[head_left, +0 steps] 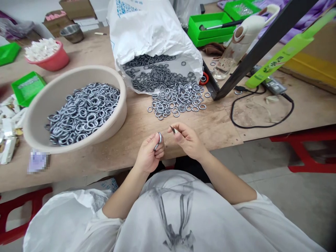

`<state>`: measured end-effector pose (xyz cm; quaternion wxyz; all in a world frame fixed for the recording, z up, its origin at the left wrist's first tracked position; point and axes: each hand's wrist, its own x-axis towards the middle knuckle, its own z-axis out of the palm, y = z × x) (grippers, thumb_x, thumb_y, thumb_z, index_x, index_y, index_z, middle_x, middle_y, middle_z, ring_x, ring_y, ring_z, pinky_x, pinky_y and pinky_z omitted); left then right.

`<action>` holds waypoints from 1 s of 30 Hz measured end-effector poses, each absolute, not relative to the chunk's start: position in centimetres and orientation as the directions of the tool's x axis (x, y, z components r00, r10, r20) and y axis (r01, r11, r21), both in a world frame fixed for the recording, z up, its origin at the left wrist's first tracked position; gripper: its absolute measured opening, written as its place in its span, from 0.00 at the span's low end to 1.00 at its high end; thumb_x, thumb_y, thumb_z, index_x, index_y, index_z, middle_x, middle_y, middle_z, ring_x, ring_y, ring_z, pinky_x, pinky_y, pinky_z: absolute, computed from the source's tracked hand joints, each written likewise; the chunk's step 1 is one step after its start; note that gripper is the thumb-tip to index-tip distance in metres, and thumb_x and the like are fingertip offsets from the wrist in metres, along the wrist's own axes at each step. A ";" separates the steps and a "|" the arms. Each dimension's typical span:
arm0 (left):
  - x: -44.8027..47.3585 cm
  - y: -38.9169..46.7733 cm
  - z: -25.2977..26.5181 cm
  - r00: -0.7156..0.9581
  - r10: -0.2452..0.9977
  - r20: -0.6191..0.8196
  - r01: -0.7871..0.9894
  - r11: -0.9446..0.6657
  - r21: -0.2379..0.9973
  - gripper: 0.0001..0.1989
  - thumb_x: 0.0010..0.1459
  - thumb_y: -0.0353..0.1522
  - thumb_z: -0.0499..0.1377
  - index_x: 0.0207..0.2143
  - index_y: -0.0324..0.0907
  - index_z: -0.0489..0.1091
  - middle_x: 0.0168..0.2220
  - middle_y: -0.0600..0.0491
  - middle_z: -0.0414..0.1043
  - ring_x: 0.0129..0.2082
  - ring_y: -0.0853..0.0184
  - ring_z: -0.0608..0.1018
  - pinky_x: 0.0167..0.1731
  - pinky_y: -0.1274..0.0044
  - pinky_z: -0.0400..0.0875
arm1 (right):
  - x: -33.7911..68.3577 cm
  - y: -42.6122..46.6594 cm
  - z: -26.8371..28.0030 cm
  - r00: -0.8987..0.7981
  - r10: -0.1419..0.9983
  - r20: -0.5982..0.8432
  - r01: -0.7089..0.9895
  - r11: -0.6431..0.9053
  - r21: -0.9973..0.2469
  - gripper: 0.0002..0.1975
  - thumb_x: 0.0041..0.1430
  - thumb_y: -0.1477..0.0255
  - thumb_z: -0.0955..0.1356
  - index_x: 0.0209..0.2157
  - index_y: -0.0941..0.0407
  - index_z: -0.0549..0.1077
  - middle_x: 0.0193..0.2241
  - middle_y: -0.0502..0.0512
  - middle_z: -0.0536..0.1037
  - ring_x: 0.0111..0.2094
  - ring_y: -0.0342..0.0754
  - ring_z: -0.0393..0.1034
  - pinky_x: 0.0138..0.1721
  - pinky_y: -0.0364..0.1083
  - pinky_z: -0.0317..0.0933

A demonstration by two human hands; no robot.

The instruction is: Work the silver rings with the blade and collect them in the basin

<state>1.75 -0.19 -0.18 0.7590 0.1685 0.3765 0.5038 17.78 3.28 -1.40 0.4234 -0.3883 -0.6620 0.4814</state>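
Note:
Between the thumb and fingers of my left hand (151, 152) is a grey metal ring (160, 137), held upright at the table's front edge. Just to its right, my right hand (189, 140) pinches a small, thin dark piece (172, 130); its kind is too small to tell. The two hands are close but apart. Beyond them a loose heap of grey rings (181, 99) spills from the mouth of a white sack (147, 31). To the left, many similar rings (88, 113) fill part of a large beige basin (117, 122).
A black metal bar (258, 49) slants up at the right, beside a water bottle (236, 45) and a device with a black cable (262, 126). Green trays (207, 26) stand behind. A red bowl (56, 61) of white pieces is at back left. Red stools (304, 150) flank the table.

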 end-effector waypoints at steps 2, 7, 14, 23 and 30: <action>1.7 -0.5 -0.6 0.238 0.904 -0.355 -0.556 0.426 0.713 0.21 0.48 0.42 0.71 0.25 0.39 0.65 0.16 0.64 0.49 0.14 0.81 0.49 0.13 0.88 0.46 | 17.8 3.6 -0.4 -0.408 0.903 0.137 0.066 0.179 -0.982 0.29 0.54 0.44 0.69 0.40 0.56 0.74 0.29 0.49 0.71 0.29 0.43 0.63 0.31 0.43 0.59; 1.9 -0.9 -0.7 0.258 0.891 -0.373 -0.516 0.454 0.726 0.24 0.45 0.44 0.72 0.24 0.40 0.63 0.17 0.64 0.49 0.15 0.80 0.51 0.15 0.87 0.48 | 16.6 2.8 0.1 -0.388 0.911 0.143 0.029 0.168 -0.985 0.20 0.54 0.52 0.72 0.32 0.56 0.74 0.27 0.48 0.72 0.29 0.42 0.64 0.31 0.42 0.60; 2.6 -1.0 0.0 0.147 0.936 -0.319 -0.498 0.349 0.794 0.26 0.48 0.48 0.70 0.21 0.39 0.61 0.17 0.62 0.51 0.15 0.80 0.52 0.15 0.86 0.48 | 16.2 2.3 -1.2 -0.259 0.947 0.191 0.038 0.208 -0.977 0.20 0.62 0.51 0.66 0.32 0.55 0.72 0.26 0.48 0.72 0.28 0.43 0.65 0.31 0.43 0.60; 2.6 -0.8 -0.2 0.096 0.931 -0.352 -0.519 0.348 0.780 0.26 0.46 0.49 0.70 0.22 0.41 0.60 0.16 0.63 0.50 0.15 0.79 0.53 0.14 0.85 0.50 | 17.2 1.2 -0.1 -0.467 0.798 0.380 0.454 0.586 -0.672 0.25 0.68 0.52 0.58 0.24 0.55 0.63 0.22 0.48 0.65 0.24 0.42 0.56 0.27 0.44 0.46; 2.4 -1.6 -0.1 0.217 0.936 -0.276 -0.437 0.346 0.830 0.25 0.49 0.49 0.68 0.20 0.39 0.64 0.17 0.60 0.53 0.16 0.78 0.54 0.15 0.84 0.52 | 18.4 4.0 -1.3 -0.416 0.882 0.219 0.573 0.442 -0.690 0.25 0.69 0.54 0.58 0.23 0.55 0.65 0.19 0.48 0.64 0.22 0.43 0.56 0.27 0.44 0.45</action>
